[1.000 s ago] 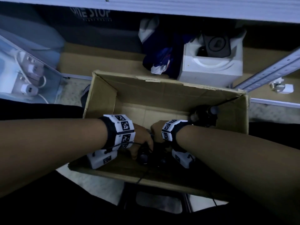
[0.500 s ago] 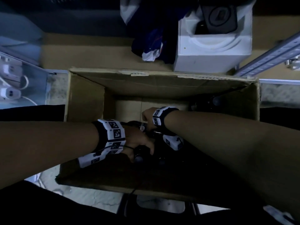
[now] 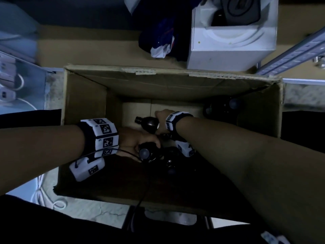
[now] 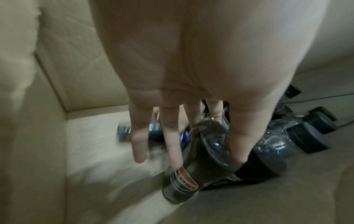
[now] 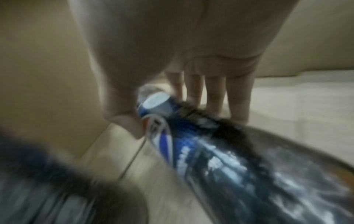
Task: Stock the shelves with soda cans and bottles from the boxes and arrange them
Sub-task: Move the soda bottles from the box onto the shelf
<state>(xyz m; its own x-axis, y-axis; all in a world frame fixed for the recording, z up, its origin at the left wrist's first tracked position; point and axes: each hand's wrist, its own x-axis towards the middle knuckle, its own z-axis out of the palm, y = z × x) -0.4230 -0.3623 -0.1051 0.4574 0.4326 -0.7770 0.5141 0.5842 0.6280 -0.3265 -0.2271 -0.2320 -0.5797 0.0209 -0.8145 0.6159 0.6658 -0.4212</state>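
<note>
An open cardboard box stands on the floor with both my hands deep inside it. My left hand grips the neck of an upright dark soda bottle; in the left wrist view its thumb and fingers straddle that bottle. My right hand holds a second dark bottle tipped sideways, cap pointing left. The right wrist view shows this blue-labelled bottle between thumb and fingers of the right hand. More capped bottles lie beside the left hand.
A few more dark bottles stand in the box's far right corner. Behind the box are a white carton, a crumpled bag and a metal shelf rail. White cables lie at the left.
My right hand has lifted its bottle off the box floor and tipped it sideways. The left hand stays on its bottle's neck. The head view has shifted closer over the box.
</note>
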